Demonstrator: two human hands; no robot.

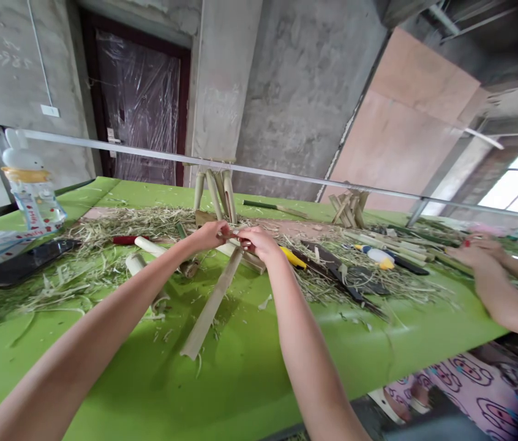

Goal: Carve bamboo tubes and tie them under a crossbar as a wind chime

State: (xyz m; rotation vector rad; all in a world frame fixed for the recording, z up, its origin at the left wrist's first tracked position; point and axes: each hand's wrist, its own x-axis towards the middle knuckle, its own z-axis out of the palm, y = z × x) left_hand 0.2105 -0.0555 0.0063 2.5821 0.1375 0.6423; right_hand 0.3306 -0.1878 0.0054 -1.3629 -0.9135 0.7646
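Over the middle of the green table, my left hand (pixel 213 234) and my right hand (pixel 258 240) meet, fingers pinched together. A small brownish piece shows between their fingertips, too small to name. A pale split length of stalk (pixel 213 306), like bamboo, slants from below my right fingers toward me; whether I touch it cannot be told. Beside my left forearm lie a peeled round stalk (pixel 149 247) and a red handle (pixel 125 239). To the right of my right hand is a yellow handle (pixel 294 258), near a dark blade (pixel 332 269).
Shavings (pixel 116 223) are strewn across the table (pixel 250 361). Bundles of stalks stand upright at the back (pixel 215 193) and right (pixel 349 207). At left are a bottle (pixel 38 205) and a phone (pixel 24 262). Another person's hands (pixel 474 251) work at right.
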